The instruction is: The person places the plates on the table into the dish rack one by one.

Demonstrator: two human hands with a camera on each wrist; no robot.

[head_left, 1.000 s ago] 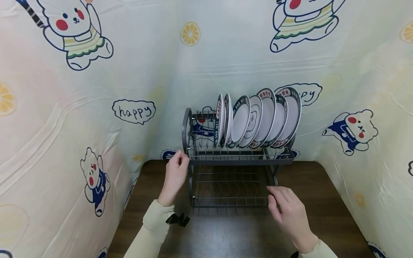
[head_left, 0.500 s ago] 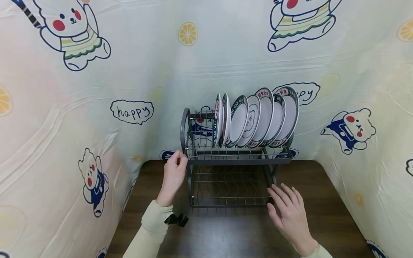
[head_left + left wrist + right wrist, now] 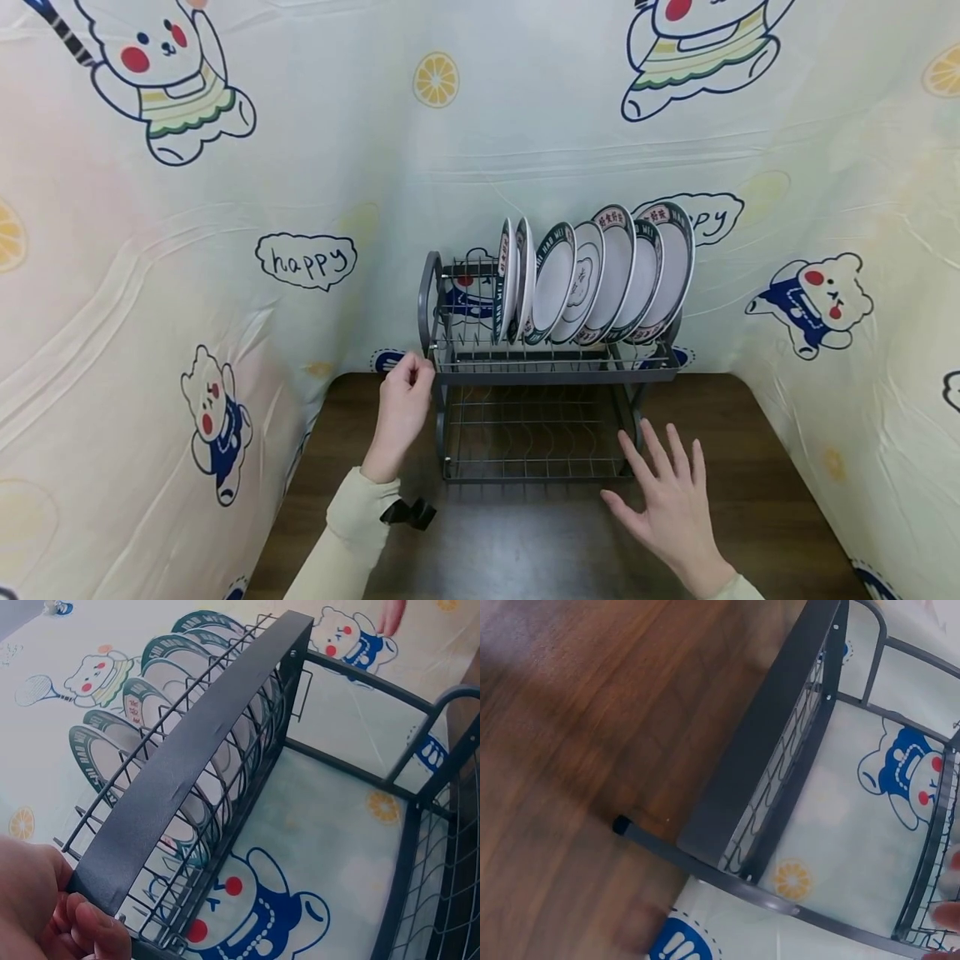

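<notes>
A dark grey two-tier dish rack [image 3: 555,377] stands on the table against the patterned cloth. Several white plates with green, lettered rims [image 3: 614,275] stand on edge in its upper tier, from the middle to the right end. At the rack's left end, my left hand [image 3: 402,404] has its fingers curled round the end of the upper front rail [image 3: 180,765], as the left wrist view shows. My right hand [image 3: 670,508] is beside the lower right corner, fingers straight and spread, holding nothing. Only blurred fingertips [image 3: 946,915] of it show in the right wrist view.
The lower wire shelf [image 3: 532,433] holds no plates. Brown wooden table [image 3: 517,550] surface lies in front of the rack. Cloth [image 3: 315,167] with bear drawings hangs behind and on both sides. A black strap [image 3: 408,512] hangs at my left sleeve.
My right hand has drawn back slightly from the rack's lower right corner and its fingers have straightened and spread. My left hand stays at the rack's left end; the plates have not moved.
</notes>
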